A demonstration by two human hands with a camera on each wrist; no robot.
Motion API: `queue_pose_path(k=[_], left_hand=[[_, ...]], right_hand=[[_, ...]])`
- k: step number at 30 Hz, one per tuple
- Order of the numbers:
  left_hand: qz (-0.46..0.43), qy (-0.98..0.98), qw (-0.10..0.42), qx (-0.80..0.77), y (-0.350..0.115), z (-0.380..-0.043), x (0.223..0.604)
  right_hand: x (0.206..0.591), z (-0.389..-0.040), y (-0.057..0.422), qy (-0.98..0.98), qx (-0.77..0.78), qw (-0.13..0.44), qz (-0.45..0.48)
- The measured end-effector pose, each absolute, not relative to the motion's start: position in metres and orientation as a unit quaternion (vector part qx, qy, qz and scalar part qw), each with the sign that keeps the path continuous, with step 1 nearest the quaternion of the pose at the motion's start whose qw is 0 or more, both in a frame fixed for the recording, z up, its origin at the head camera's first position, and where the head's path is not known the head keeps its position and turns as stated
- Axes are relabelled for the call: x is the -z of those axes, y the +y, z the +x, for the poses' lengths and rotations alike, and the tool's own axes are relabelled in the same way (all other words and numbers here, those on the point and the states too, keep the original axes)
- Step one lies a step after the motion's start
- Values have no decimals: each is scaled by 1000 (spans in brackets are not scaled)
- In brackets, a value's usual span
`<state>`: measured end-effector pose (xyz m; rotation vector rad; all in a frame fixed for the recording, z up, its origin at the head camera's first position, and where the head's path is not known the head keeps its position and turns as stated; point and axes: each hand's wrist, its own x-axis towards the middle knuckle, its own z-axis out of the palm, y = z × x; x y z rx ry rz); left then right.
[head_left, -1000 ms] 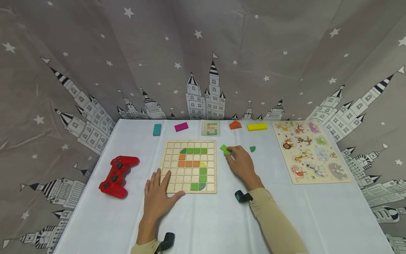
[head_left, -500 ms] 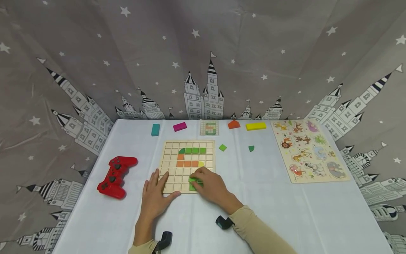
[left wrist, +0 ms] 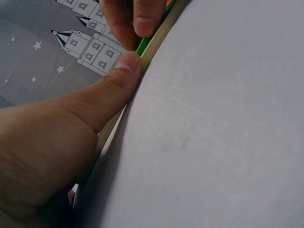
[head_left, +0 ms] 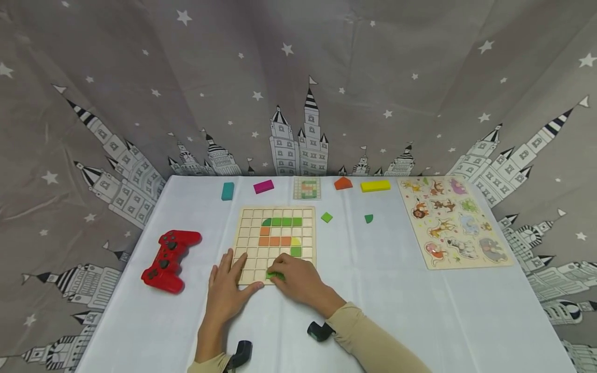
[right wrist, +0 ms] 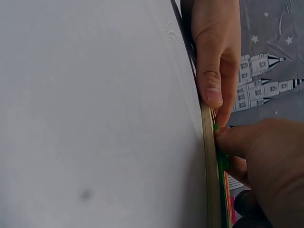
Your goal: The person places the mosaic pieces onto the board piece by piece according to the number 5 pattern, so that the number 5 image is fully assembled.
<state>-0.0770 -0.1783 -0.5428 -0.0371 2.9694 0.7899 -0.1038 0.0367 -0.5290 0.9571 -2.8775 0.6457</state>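
Observation:
A wooden grid board (head_left: 249, 235) lies on the white table, with green, orange and yellow tiles set in several of its squares. My left hand (head_left: 227, 292) rests flat on the board's lower left part, fingers spread and thumb on the front edge. At the bottom row, my right hand (head_left: 300, 280) pinches a small green tile (head_left: 269, 275) between thumb and fingers, low against the board. That hand hides the board's lower right corner. In the right wrist view the green tile (right wrist: 216, 127) shows at the thumb tip.
Right of the board lie a loose green square tile (head_left: 327, 217) and a dark green quarter-round tile (head_left: 369, 218). Behind stand a pattern card (head_left: 307, 188) and several coloured blocks. A red game controller (head_left: 170, 261) lies left; an animal puzzle board (head_left: 443, 259) lies right.
From the loose tiles right of the board, my right hand has carried a green tile leftward and down to the board's bottom row. One green square stays behind. The left hand keeps its place.

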Motion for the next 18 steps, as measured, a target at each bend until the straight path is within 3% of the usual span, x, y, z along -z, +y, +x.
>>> queue_pose_path(k=[18], left_hand=[[-11,967,33,-254,-179,-78,542]], right_hand=[[523,-103,35,-931,-176,24,320]])
